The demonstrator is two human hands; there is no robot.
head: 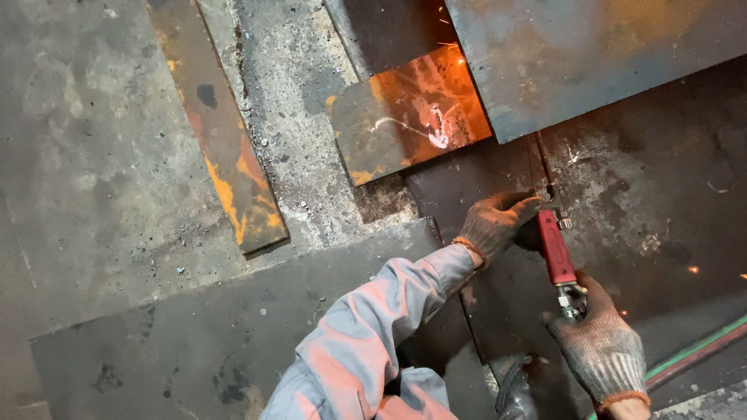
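Both gloved hands hold a cutting torch point(557, 249) with a red handle, which lies at about four o'clock in the head view, its thin tubes running up toward one o'clock and under the edge of a large steel plate point(591, 54). The left hand point(495, 224), in a grey knit glove, is curled around the front end of the red handle, fingers closed over it where the tubes begin. The right hand point(601, 348), at five o'clock, grips the rear valve end of the torch, fingers wrapped shut. Red and green hoses point(696, 354) trail off toward four o'clock. At twelve o'clock a smaller rusty plate point(405, 117) glows orange, touching the big plate's edge. At nine o'clock a narrow rusty strip point(226, 148) lies on the concrete floor point(85, 155).
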